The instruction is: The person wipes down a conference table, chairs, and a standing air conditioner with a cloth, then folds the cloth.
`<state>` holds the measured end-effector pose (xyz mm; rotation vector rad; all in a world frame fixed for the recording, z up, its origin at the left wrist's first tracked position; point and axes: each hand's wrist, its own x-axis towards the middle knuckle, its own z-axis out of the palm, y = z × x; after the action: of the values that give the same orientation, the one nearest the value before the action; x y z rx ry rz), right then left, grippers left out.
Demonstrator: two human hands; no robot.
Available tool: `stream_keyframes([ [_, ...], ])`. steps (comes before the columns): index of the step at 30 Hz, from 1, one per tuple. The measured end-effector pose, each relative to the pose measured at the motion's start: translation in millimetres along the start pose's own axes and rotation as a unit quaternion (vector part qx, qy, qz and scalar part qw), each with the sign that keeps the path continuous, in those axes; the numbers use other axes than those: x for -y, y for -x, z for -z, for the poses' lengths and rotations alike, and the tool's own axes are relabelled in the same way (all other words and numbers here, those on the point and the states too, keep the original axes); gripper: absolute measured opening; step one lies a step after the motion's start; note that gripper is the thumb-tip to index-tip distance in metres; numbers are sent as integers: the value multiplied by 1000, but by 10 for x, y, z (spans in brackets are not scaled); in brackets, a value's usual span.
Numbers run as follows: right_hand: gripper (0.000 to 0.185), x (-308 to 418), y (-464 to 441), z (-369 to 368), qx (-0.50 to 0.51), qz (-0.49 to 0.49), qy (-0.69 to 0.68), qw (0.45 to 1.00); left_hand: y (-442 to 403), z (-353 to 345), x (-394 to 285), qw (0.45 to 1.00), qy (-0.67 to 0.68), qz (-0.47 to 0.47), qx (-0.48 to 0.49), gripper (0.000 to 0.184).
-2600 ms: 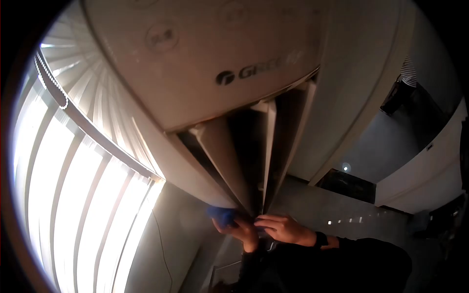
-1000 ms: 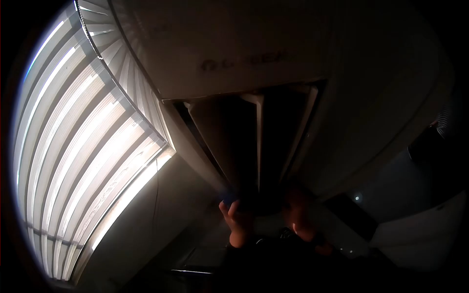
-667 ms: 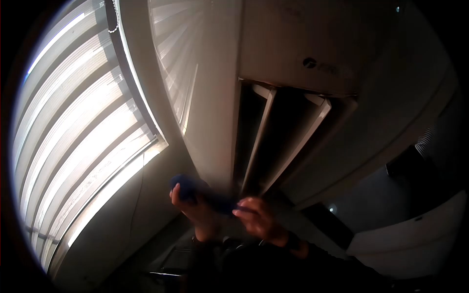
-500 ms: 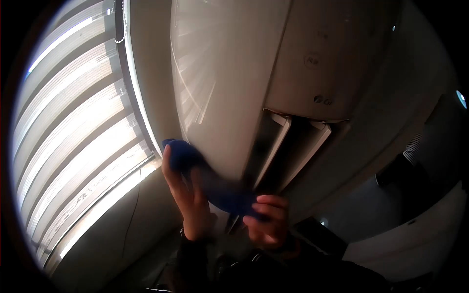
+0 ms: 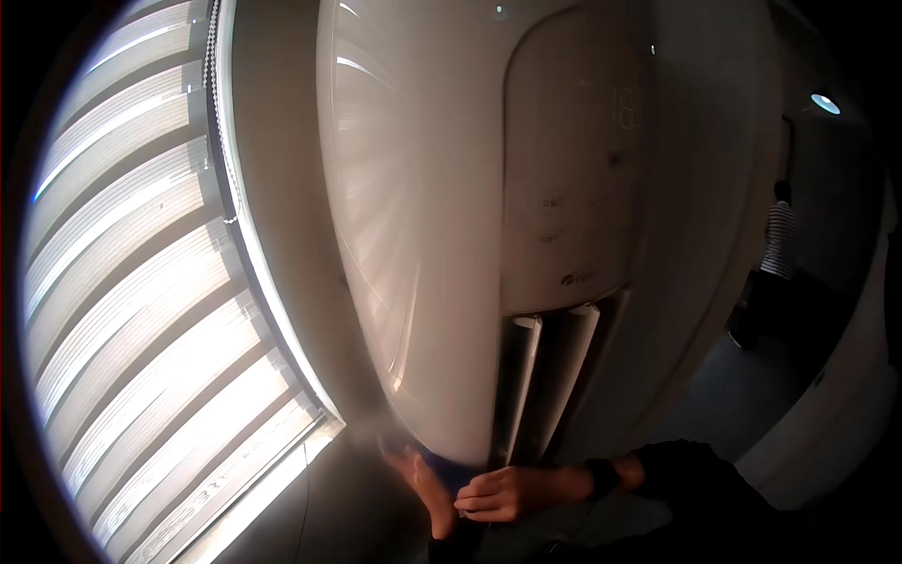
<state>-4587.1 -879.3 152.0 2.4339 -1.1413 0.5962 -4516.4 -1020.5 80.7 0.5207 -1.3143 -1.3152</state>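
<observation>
From where I sit, nearest to me is the right hand [image 5: 510, 493], a dark wristband [image 5: 601, 477] behind it; I judge its bent fingers to be gripping one end of the blue cloth [image 5: 455, 470], though part of the contact is hidden. The left hand [image 5: 427, 487] is blurred, fingers stretched upward along the other end; I cannot tell whether they grip or only back it. The cloth lies between the two hands, just beyond the right fingertips and behind the left fingers, against the low part of the upright air conditioner [image 5: 442, 282]. A hand at each end, I judge, keeps it spread across that curved casing instead of bunching.

Past the hands, pale louvres [image 5: 580, 352] stand in a dark vent, beneath a display panel [image 5: 573, 169] with a small logo. To the left I see a striped window blind [image 5: 132, 315]. Farthest off, at the right, are a person in a striped top [image 5: 779, 242] and a bright lamp [image 5: 826, 103].
</observation>
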Motion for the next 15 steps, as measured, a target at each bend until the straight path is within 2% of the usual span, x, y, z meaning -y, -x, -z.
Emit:
stream_keyframes([
  [1, 14, -38, -62, 110, -4, 14, 20, 1000, -106, -45, -185, 998, 13, 56, 10, 59],
  [2, 14, -74, -130, 237, -7, 29, 39, 999, -144, -112, -404, 1000, 22, 13, -6, 54],
  [3, 14, -100, -219, 400, -16, 29, 46, 998, -324, -114, -328, 1000, 19, 4, 0, 54],
  [5, 13, -149, -402, 779, -42, 54, 120, 990, -784, -87, -71, 982, -10, -179, 63, 51],
  [7, 13, -197, -499, 1122, -69, 58, 156, 984, -926, -252, -675, 943, 276, -151, 108, 52],
  [8, 12, -224, -539, 1294, -87, 63, 187, 976, -992, -239, -957, 958, 207, -159, 122, 56],
  [9, 12, -257, -579, 1473, -98, 68, 226, 967, -1131, -339, -1079, 975, 120, -186, 31, 64],
  [11, 14, -323, -671, 1842, -125, 75, 283, 948, -1289, -369, -1514, 957, 119, -203, 169, 69],
  [13, 17, -373, -774, 2155, -174, 70, 322, 928, -1828, -425, -1569, 920, 166, -279, 220, 65],
  [15, 19, -477, -863, 2442, -234, 68, 350, 905, -2943, -454, -1412, 804, 301, -363, 362, 59],
])
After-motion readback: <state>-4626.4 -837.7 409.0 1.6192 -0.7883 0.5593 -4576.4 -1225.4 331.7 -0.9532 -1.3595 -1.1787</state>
